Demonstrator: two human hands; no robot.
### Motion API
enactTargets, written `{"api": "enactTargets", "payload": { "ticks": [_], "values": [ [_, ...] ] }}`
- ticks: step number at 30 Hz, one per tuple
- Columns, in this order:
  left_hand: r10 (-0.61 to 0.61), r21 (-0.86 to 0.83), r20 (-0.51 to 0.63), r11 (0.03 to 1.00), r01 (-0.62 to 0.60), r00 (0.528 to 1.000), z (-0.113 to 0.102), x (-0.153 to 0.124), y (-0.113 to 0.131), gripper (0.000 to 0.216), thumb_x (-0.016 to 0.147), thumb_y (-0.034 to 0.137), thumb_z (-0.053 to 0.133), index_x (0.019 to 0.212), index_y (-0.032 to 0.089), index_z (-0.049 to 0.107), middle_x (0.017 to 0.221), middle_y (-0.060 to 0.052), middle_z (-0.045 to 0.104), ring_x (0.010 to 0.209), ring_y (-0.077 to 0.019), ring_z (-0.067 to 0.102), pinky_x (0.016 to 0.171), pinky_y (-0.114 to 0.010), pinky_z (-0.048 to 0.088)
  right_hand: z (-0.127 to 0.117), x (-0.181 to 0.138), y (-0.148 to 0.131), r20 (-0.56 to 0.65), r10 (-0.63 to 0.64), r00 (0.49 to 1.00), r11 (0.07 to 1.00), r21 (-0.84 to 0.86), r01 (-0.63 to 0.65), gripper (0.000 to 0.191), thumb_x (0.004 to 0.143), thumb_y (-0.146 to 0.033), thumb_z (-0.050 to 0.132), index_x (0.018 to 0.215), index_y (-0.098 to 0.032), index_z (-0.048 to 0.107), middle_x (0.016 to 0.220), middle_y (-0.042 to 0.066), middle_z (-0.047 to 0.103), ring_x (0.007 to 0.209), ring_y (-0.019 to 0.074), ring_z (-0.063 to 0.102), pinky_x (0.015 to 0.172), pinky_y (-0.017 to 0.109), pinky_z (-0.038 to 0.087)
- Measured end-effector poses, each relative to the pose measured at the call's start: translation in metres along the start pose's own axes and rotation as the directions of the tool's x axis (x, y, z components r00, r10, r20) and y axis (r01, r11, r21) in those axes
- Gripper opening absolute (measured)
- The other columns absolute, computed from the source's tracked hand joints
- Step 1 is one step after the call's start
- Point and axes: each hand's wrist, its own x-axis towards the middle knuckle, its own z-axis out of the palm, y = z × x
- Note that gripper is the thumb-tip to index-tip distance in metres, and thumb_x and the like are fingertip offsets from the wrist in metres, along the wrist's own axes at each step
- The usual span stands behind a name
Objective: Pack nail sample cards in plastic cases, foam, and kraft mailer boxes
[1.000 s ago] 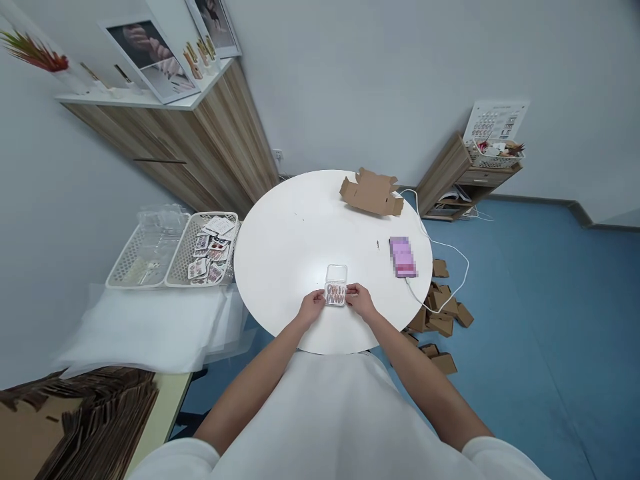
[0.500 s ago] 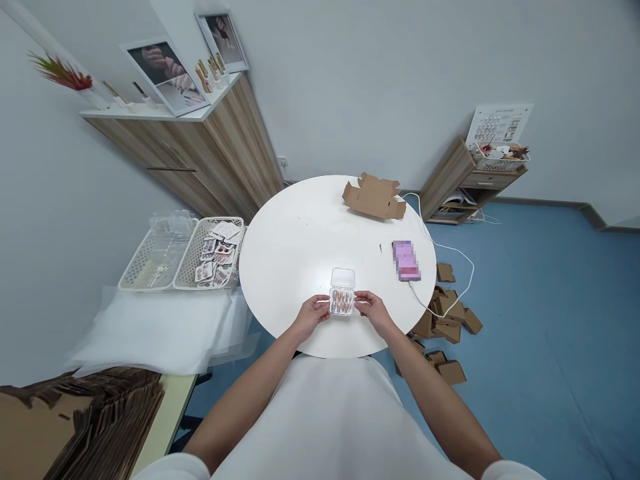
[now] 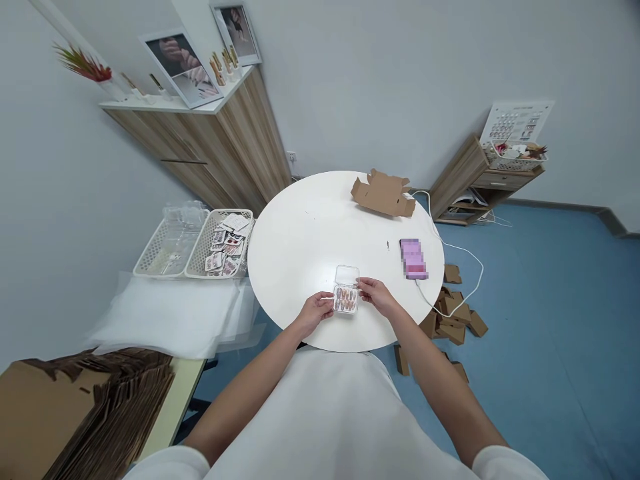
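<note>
A small clear plastic case (image 3: 345, 309) of press-on nails stands near the front of the white round table (image 3: 295, 247), its lid (image 3: 347, 274) tipped back open. Rows of glossy grey and orange-toned nails fill the base. My left hand (image 3: 317, 311) grips the case's left edge between thumb and fingers. On the other side, my right hand (image 3: 377, 295) pinches the case's upper right corner, close to the hinge. The exact fingertip contact there is too small to make out.
An unfolded cardboard box (image 3: 384, 193) lies at the table's back right. A phone (image 3: 414, 259) with a white cable (image 3: 473, 257) rests at the right. Left of the table are a basket of printed cards (image 3: 220, 243), clear packaging (image 3: 173, 240) and white sheets (image 3: 165, 313). Small cartons (image 3: 453, 313) litter the floor.
My right hand has shifted up from the case's right side to its upper corner near the lid. The left hand keeps its grip. The whole view has shifted slightly.
</note>
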Motion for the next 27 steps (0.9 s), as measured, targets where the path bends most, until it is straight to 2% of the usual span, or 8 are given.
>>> {"api": "enactTargets", "payload": {
  "ticks": [9, 15, 21, 27],
  "values": [
    [-0.019, -0.030, 0.008, 0.999, 0.019, 1.000, 0.002, 0.004, -0.005, 0.037, 0.062, 0.025, 0.071, 0.093, 0.015, 0.055, 0.081, -0.006, 0.064, 0.069, -0.0108, 0.060, 0.069, -0.027, 0.047, -0.003, 0.001, -0.003, 0.027, -0.057, 0.998, 0.998, 0.005, 0.057, 0.031, 0.064, -0.033, 0.067, 0.091, -0.023, 0.054, 0.095, 0.004, 0.064, 0.074, 0.0121, 0.061, 0.071, 0.029, 0.048],
    [-0.040, -0.044, -0.003, 0.998, 0.040, 0.999, 0.007, 0.004, -0.006, 0.035, 0.062, 0.022, 0.071, 0.093, 0.015, 0.057, 0.078, -0.005, 0.064, 0.067, -0.0100, 0.060, 0.069, -0.026, 0.047, -0.008, -0.009, -0.008, 0.127, -0.020, 0.992, 1.000, 0.011, 0.019, 0.028, 0.065, -0.036, 0.066, 0.087, -0.024, 0.052, 0.104, 0.003, 0.061, 0.075, 0.0148, 0.062, 0.069, 0.038, 0.051],
    [-0.063, -0.083, -0.023, 0.995, 0.061, 0.998, 0.009, 0.002, -0.007, 0.034, 0.063, 0.022, 0.071, 0.093, 0.015, 0.056, 0.080, -0.005, 0.064, 0.066, -0.0092, 0.059, 0.069, -0.026, 0.048, -0.009, -0.015, -0.009, 0.185, -0.003, 0.983, 1.000, -0.020, 0.006, 0.025, 0.064, -0.034, 0.067, 0.083, -0.023, 0.054, 0.099, 0.002, 0.060, 0.083, 0.0141, 0.059, 0.072, 0.037, 0.051],
    [-0.080, -0.161, -0.017, 0.984, 0.077, 0.997, 0.008, -0.002, -0.007, 0.035, 0.065, 0.022, 0.070, 0.096, 0.017, 0.055, 0.082, -0.004, 0.063, 0.070, -0.0099, 0.060, 0.073, -0.027, 0.048, -0.007, -0.016, 0.000, 0.203, -0.067, 0.977, 0.998, 0.017, 0.064, 0.020, 0.061, -0.028, 0.068, 0.077, -0.020, 0.059, 0.117, 0.004, 0.052, 0.097, 0.0161, 0.054, 0.080, 0.035, 0.048]
  ]
}}
